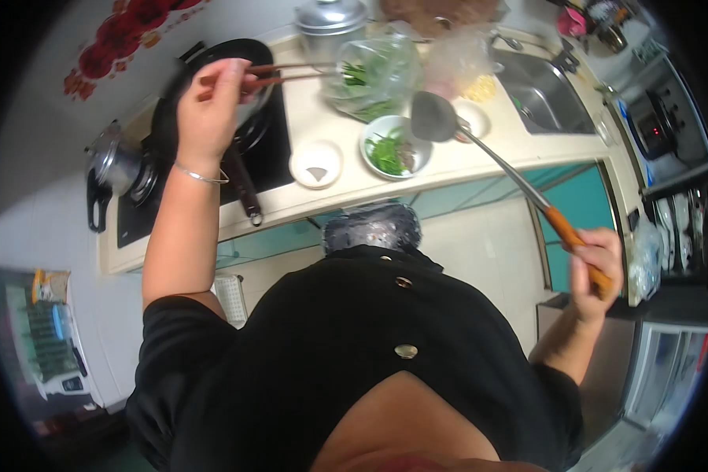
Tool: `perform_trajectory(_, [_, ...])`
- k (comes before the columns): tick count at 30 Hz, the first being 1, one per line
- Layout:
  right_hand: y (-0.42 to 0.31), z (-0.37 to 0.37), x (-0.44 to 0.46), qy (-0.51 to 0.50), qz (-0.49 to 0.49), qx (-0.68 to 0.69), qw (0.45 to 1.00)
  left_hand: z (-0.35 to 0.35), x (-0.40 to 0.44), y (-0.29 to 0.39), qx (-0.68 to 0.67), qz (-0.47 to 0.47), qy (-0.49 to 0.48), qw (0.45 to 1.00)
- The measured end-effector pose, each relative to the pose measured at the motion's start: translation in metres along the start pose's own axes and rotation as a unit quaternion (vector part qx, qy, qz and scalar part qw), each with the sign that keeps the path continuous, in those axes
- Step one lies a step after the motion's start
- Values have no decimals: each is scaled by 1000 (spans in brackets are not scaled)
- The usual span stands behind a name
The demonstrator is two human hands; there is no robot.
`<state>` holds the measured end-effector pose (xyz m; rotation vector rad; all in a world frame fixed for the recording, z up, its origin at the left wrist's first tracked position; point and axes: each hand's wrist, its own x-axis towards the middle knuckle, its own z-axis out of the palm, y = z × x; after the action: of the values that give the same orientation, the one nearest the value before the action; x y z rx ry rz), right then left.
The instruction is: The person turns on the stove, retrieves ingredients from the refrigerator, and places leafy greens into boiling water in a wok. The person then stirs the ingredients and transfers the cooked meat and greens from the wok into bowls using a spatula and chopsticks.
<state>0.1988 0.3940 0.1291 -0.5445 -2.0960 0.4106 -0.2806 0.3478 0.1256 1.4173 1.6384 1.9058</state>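
Observation:
My left hand [210,114] is closed round a pair of brown chopsticks [295,76], raised over a dark wok [248,49] on the black stove. The chopsticks point right, towards a clear plastic bag [393,63] of green vegetables. In my right hand [594,267] is the wooden handle of a spatula [519,177]. Its dark blade hangs beside a bowl [374,130] of chopped greens and something brownish. A small white bowl [316,164], with a little grey patch inside, sits left of that one. My left hand and forearm hide part of the wok.
A pressure cooker [118,165] stands at the stove's left. Behind the bowls are a lidded metal pot [330,27] and a plastic bag [456,59]. Yellowish pieces [480,88] lie near the steel sink [547,94]. A dark bin [372,224] stands below the counter edge.

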Motion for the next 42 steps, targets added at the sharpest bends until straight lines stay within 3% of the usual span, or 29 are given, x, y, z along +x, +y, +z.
perform_trajectory(3, [5,-11,-4,101,69,168,978,-70,0,13,-28,41,140,989])
perform_trajectory(5, [2,-15,3,143,105,202,963,-114,-7,16,-21,38,196,980])
perform_trajectory(9, [-20,13,60,140,145,315,928,-179,-25,9,0,24,283,959])
perform_trajectory(13, [-39,88,147,111,221,323,913,-232,-35,-14,-19,30,315,949])
perform_trajectory(14, [-52,124,171,146,221,313,912,-241,-37,-18,-24,24,324,945])
perform_trajectory(19, [-63,243,262,47,252,275,927,-281,-41,-38,-47,-2,336,941])
perform_trajectory(24, [-65,310,309,-18,284,226,932,-316,-36,-50,-40,13,330,943])
perform_trajectory(29, [-76,343,330,-93,307,151,935,-346,-32,-64,-48,-12,314,948])
perform_trajectory(33, [-72,365,327,-103,296,166,935,-352,-35,-74,-45,-21,327,944])
perform_trajectory(42, [-28,417,280,-49,344,342,873,-358,-56,-96,-72,-76,354,929])
